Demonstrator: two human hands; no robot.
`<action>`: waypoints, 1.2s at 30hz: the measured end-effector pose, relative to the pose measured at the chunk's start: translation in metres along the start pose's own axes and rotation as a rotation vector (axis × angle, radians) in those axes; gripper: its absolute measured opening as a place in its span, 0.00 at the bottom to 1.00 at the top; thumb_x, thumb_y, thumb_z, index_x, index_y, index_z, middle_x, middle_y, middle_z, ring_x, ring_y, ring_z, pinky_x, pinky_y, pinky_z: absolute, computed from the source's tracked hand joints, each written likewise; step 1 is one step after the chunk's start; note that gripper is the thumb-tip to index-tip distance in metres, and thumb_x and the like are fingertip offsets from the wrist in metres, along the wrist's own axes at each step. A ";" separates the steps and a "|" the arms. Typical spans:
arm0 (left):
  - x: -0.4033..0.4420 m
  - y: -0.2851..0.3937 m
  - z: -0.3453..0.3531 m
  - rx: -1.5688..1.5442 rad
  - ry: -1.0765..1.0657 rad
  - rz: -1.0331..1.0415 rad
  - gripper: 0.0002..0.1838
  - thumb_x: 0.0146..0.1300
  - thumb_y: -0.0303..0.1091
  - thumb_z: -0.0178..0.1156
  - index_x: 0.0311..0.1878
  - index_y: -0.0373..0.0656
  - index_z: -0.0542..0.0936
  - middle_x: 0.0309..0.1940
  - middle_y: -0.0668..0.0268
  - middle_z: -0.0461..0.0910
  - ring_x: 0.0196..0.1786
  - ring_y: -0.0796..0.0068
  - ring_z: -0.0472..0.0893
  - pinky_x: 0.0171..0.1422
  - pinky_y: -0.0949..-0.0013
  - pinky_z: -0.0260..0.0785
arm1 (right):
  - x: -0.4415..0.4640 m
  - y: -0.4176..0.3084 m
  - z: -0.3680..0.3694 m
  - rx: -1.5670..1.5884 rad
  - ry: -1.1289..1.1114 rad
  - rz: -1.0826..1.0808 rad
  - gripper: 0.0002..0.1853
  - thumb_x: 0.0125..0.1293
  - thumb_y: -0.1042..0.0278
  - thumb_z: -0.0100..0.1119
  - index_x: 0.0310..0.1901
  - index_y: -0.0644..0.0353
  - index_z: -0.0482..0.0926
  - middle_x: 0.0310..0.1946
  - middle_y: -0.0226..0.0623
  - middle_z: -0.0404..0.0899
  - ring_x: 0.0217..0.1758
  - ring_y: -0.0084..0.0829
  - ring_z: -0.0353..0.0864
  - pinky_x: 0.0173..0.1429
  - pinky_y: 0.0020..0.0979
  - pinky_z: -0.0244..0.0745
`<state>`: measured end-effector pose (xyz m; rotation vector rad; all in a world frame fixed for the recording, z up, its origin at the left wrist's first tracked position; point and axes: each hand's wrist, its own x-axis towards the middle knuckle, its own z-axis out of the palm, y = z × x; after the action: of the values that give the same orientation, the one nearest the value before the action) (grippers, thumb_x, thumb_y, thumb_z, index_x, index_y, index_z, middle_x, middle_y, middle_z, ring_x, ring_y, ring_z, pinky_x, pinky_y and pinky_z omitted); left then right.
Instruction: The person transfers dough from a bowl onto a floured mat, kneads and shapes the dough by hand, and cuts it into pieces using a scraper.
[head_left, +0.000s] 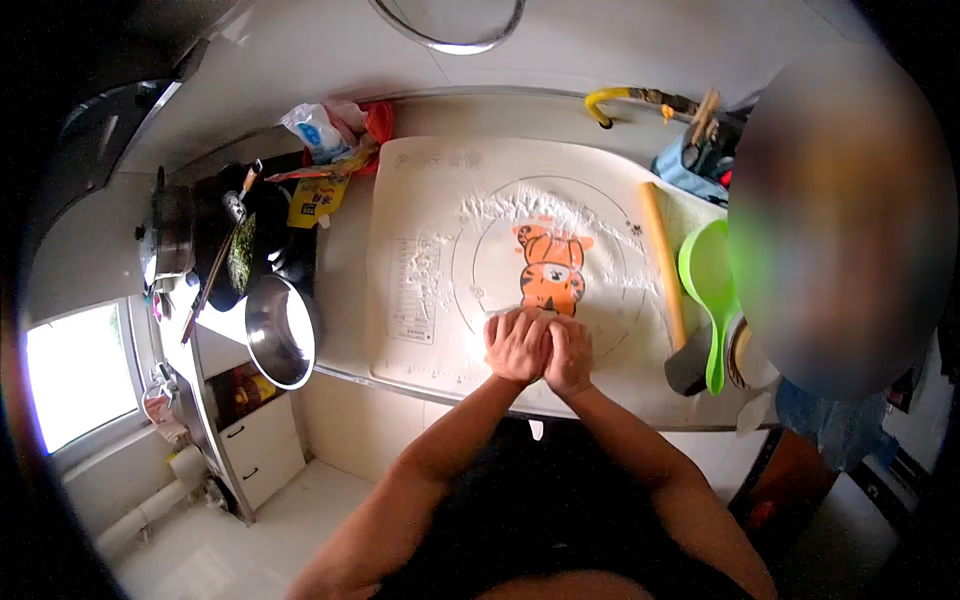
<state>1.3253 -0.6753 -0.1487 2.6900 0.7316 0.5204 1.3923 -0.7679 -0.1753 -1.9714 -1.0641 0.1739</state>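
Note:
My left hand (518,345) and my right hand (569,356) are side by side at the near part of a pale kneading mat (410,190). Their fingers curl down over a lump of dough, which they hide almost wholly. Beyond my fingers, an orange tiger print (553,270) shows on the mat inside printed circles. White flour (530,205) is scattered across the far part of the mat, with more at its left.
Right of the mat lie a wooden rolling pin (662,260) and a green long-handled scoop (708,265). A steel bowl (282,335) sits at the left near the counter edge. Bags (325,135) stand back left; a blue container (690,165) holds tools. A blurred area covers the right.

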 end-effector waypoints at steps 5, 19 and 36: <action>0.066 -0.019 0.030 0.042 -0.172 -0.183 0.11 0.54 0.43 0.58 0.36 0.49 0.80 0.39 0.69 0.79 0.47 0.66 0.74 0.53 0.58 0.59 | 0.062 0.031 0.016 -0.105 0.068 0.173 0.12 0.54 0.68 0.55 0.42 0.59 0.74 0.38 0.45 0.75 0.41 0.48 0.73 0.45 0.46 0.64; 0.128 -0.030 0.029 -0.186 -0.405 -0.288 0.18 0.62 0.50 0.54 0.43 0.46 0.78 0.39 0.59 0.77 0.44 0.60 0.76 0.47 0.56 0.68 | 0.091 0.069 0.036 -0.208 0.345 -0.106 0.11 0.59 0.64 0.58 0.40 0.60 0.78 0.34 0.46 0.80 0.41 0.49 0.78 0.44 0.42 0.71; 0.010 -0.055 -0.012 -0.141 -0.172 -0.076 0.13 0.58 0.40 0.53 0.43 0.46 0.78 0.46 0.64 0.77 0.49 0.63 0.73 0.53 0.60 0.60 | 0.024 -0.027 0.041 -0.452 0.050 0.018 0.17 0.61 0.63 0.51 0.49 0.63 0.75 0.47 0.46 0.75 0.51 0.47 0.72 0.57 0.47 0.62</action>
<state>1.3050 -0.6227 -0.1559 2.5269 0.7172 0.3048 1.3711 -0.7182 -0.1743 -2.3725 -1.1240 -0.1178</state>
